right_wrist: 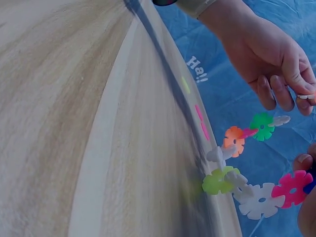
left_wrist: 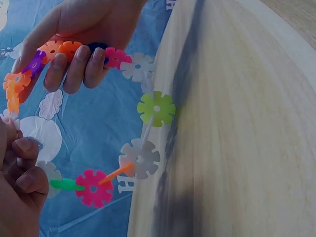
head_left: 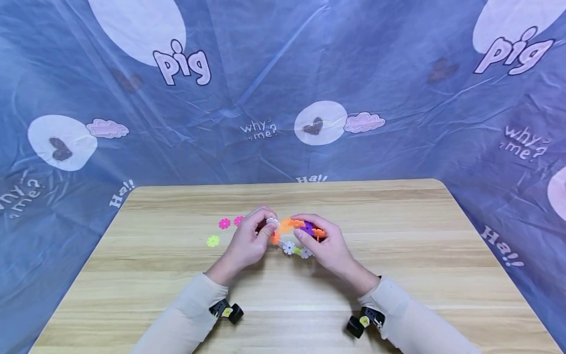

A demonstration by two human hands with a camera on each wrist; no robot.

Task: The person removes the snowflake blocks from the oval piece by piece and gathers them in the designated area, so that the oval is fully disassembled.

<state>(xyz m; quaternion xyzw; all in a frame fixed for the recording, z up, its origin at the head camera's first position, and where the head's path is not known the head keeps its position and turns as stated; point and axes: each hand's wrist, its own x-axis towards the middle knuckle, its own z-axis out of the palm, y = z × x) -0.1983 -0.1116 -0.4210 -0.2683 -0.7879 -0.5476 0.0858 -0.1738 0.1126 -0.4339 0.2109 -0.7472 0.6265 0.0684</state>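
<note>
A chain of notched, flower-shaped plastic discs (head_left: 289, 247) curves between both hands, in white, yellow-green, pink, orange, purple and green. My left hand (head_left: 249, 241) pinches a white disc (head_left: 272, 222) beside the orange discs (head_left: 287, 224) between thumb and fingers. Around the orange and purple stretch, my right hand (head_left: 326, 241) has its fingers curled, with a purple disc (left_wrist: 34, 63) showing in the left wrist view. From there the chain hangs through a yellow-green disc (left_wrist: 156, 108) and a pink disc (left_wrist: 94, 188). Its white end disc (right_wrist: 281, 120) dangles below the left hand.
Loose on the wooden table (head_left: 146, 275), left of the hands, lie a pink disc (head_left: 224, 223), a second pink disc (head_left: 239, 221) and a yellow disc (head_left: 213, 241). A printed blue cloth (head_left: 247, 73) hangs behind and beside the table.
</note>
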